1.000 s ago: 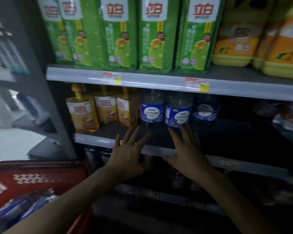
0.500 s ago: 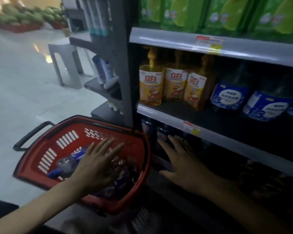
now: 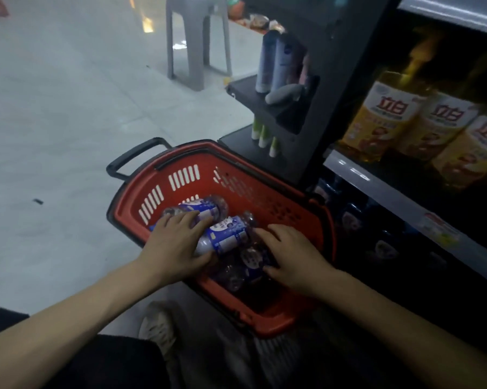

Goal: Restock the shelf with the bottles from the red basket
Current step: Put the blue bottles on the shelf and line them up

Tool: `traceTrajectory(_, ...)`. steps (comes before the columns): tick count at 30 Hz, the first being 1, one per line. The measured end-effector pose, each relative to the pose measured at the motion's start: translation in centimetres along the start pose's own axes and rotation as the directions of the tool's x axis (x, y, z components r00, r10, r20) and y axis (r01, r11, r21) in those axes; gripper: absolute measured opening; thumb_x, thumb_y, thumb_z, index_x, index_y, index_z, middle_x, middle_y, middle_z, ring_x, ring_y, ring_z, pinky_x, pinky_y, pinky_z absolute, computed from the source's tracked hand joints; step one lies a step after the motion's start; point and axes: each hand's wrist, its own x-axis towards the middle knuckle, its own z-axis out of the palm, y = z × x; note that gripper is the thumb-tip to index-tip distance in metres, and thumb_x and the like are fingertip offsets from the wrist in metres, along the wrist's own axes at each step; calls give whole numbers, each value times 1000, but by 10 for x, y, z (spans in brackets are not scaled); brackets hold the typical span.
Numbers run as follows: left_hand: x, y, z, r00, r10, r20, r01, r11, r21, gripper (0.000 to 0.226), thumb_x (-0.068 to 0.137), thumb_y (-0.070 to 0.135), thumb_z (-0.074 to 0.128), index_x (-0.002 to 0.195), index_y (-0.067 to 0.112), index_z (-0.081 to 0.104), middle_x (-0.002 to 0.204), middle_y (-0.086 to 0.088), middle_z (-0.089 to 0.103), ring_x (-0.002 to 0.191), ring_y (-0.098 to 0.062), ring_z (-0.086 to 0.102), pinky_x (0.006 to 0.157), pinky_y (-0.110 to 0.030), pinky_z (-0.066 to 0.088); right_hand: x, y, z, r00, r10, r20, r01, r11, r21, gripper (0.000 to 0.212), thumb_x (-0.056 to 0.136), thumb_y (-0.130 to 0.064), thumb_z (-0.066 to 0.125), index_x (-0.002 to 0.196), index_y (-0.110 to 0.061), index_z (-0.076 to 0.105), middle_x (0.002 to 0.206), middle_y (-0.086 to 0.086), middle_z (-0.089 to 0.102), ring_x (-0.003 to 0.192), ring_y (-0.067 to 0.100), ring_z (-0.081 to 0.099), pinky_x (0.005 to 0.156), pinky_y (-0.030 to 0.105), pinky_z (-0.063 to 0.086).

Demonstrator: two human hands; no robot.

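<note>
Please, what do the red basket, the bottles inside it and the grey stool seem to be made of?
The red basket looks like moulded hard plastic, slightly glossy: slotted walls, one even colour. The bottles seem clear plastic, as their bodies are see-through, with glossy blue-and-white labels. The grey stool is probably matte moulded plastic; blur leaves this open.

The pale tiled floor (image 3: 68,108) carries the red basket (image 3: 267,322), near the shelf's (image 3: 357,172) left end, and a grey stool (image 3: 197,37) farther off. Yellow bottles (image 3: 382,119) stand on the shelf at right. A small side ledge (image 3: 245,91) holds upright tubes (image 3: 276,63).
</note>
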Motion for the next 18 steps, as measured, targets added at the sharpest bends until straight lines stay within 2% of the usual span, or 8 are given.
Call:
traceTrajectory(3, 0, -10, 6, 999, -43, 1, 43, 999, -15, 82, 78, 69, 40, 148, 28, 52, 140, -8, 60, 126, -33, 59, 104, -50, 46, 50, -15, 32, 999, -41, 22, 43, 991, -125, 78, 88, -37, 64, 156, -17, 31, 152, 18, 40, 140, 39, 38, 118, 50, 29)
traceTrajectory(6, 0, -17, 12, 998, -64, -19, 64, 997, -44, 82, 79, 69, 39, 150, 28, 49, 143, -7, 58, 129, -32, 58, 106, -49, 45, 92, -26, 54, 997, -27, 70, 44, 967, -252, 89, 84, -28, 67, 159, -15, 22, 158, 20, 31, 148, 41, 26, 121, 55, 21)
traceTrajectory(10, 0, -24, 17, 993, -97, -62, 91, 992, -84, 77, 84, 64, 46, 154, 31, 41, 146, -4, 55, 134, -29, 53, 111, -47, 40, 125, -36, 66, 989, -37, 140, 89, 917, -389, 92, 87, -28, 68, 159, -10, 14, 159, 23, 26, 148, 43, 22, 121, 59, 15)
traceTrajectory(12, 0, -26, 18, 992, -110, -59, 104, 990, -98, 78, 85, 64, 42, 156, 31, 36, 149, -4, 52, 137, -27, 50, 114, -46, 38, 135, -38, 70, 987, -54, 154, 114, 906, -408, 86, 90, -31, 64, 157, -9, 16, 156, 22, 30, 145, 41, 27, 121, 58, 16)
traceTrajectory(16, 1, -26, 17, 991, -125, -40, 120, 988, -97, 85, 80, 68, 26, 157, 30, 31, 151, -4, 49, 138, -26, 48, 115, -47, 38, 146, -37, 70, 982, -96, 165, 149, 925, -350, 86, 84, -36, 68, 153, -8, 25, 147, 17, 40, 135, 36, 38, 116, 52, 24)
traceTrajectory(18, 4, -26, 14, 989, -145, -34, 140, 984, -113, 83, 81, 66, 28, 155, 30, 32, 150, -3, 49, 137, -26, 48, 114, -47, 38, 150, -35, 70, 979, -116, 168, 166, 931, -326, 83, 79, -39, 71, 147, -8, 35, 139, 15, 47, 128, 35, 45, 111, 50, 32)
